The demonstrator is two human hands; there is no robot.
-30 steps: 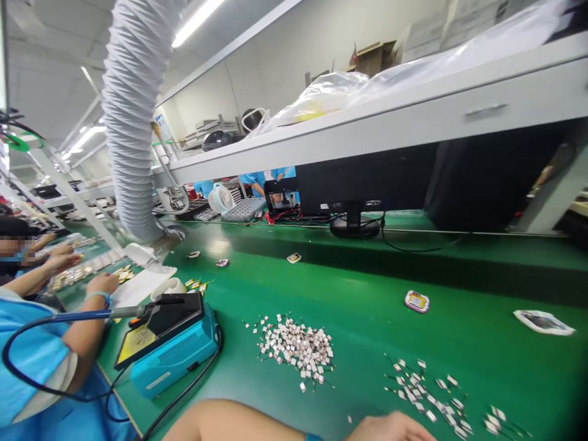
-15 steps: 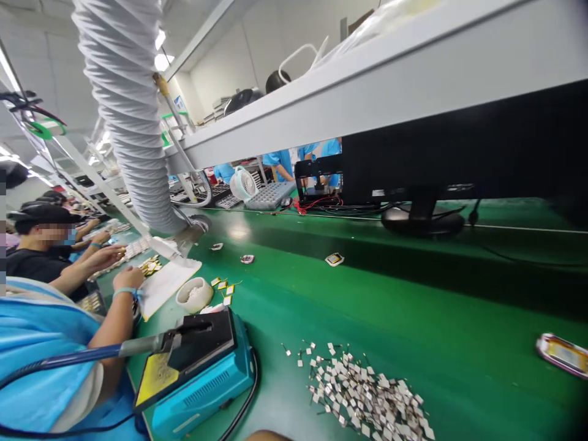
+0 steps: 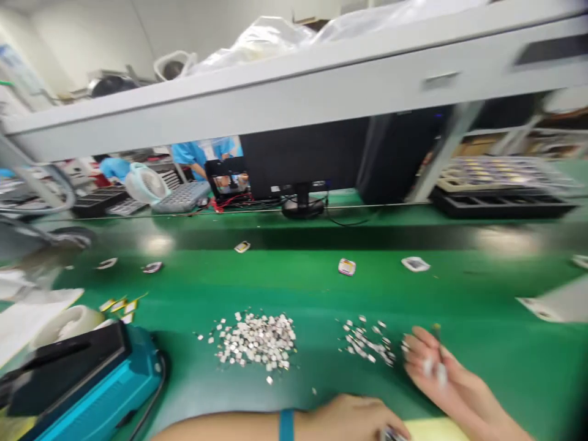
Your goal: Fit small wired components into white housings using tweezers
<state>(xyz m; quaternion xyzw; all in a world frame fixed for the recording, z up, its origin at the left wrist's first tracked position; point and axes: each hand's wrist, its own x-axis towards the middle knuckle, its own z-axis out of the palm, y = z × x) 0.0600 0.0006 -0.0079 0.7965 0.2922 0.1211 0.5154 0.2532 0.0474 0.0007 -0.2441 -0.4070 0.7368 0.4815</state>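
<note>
My left hand (image 3: pixel 358 418) reaches in along the bottom edge, a blue band (image 3: pixel 286 425) on its wrist. Its fingers are closed around a small dark-and-silver piece, mostly cut off by the frame. My right hand (image 3: pixel 452 376) is palm up with curled fingers, blurred, holding a few small white square parts with leads (image 3: pixel 441 375). One thin dark lead with a yellowish tip sticks up from it. Left of this hand lies a small scatter of the same parts (image 3: pixel 367 343), and farther left a larger pile (image 3: pixel 260 340). Yellow paper (image 3: pixel 438 429) shows beneath the hands.
A blue soldering station (image 3: pixel 105 392) stands at left, near a white bowl (image 3: pixel 85 318) and yellow-edged cells (image 3: pixel 118 305). Small rounded devices (image 3: pixel 346 267) are spread across the green mat. A monitor (image 3: pixel 305 162) is under the shelf (image 3: pixel 229 104); trays (image 3: pixel 500 205) stand at back right.
My view has swung right, so the piles and monitor sit farther left. Both hands are now in view; before, only a sliver of skin showed at the bottom edge.
</note>
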